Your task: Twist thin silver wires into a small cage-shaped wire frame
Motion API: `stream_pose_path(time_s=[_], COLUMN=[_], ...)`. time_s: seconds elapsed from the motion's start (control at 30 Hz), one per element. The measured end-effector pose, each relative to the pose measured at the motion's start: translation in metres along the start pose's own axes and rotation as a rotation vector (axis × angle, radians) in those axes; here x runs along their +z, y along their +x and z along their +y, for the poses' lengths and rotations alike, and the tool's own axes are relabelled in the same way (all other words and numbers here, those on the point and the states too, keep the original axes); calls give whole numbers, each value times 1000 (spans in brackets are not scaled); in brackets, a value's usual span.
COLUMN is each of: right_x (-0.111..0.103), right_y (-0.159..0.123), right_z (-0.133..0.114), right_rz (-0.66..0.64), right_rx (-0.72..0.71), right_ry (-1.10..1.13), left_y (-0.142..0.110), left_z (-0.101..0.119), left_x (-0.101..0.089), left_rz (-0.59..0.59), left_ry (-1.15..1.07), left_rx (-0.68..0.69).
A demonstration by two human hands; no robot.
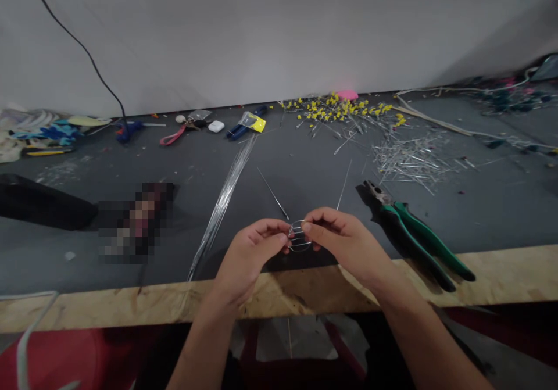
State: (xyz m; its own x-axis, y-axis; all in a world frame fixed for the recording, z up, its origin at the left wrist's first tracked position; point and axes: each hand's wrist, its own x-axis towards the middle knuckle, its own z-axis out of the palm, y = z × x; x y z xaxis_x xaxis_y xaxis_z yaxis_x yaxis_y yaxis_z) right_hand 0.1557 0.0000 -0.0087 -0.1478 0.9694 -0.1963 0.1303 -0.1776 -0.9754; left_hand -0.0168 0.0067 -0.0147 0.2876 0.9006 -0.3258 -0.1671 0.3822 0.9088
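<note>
A small looped wire frame with several thin parallel bars is held between my two hands, just above the table's front edge. My left hand pinches its left side between thumb and fingers. On its right side, my right hand grips it the same way. A thin wire slants upward behind my right hand. Another short straight wire lies beyond my left fingertips, with a thicker end near them. Combination pliers with green and black handles rest to the right of my right hand. My fingers cover both ends of the frame.
A bundle of long straight wires lies left of my hands. At the back are yellow-tipped wire pieces; a pile of short wires sits at the right. A black object stands at the left. The table has a wooden front edge.
</note>
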Motion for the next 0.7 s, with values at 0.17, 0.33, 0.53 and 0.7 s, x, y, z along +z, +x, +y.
stream_pose_path(time_s=[0.17, 0.33, 0.53, 0.7], right_x=[-1, -1, -2, -4], right_y=[0, -1, -1, -1], right_z=[1, 0, -1, 2], right_rz=[-1, 4, -62, -112], right_rx=[-44, -47, -69, -78], right_ry=[-21, -6, 44, 83], left_y=[2, 2, -1, -1], left_z=[-5, -4, 1, -1], left_x=[1, 4, 3, 3], left_rz=[64, 72, -39, -49], left_ry=[49, -23, -158, -139], left_rx=[45, 45, -32, -24])
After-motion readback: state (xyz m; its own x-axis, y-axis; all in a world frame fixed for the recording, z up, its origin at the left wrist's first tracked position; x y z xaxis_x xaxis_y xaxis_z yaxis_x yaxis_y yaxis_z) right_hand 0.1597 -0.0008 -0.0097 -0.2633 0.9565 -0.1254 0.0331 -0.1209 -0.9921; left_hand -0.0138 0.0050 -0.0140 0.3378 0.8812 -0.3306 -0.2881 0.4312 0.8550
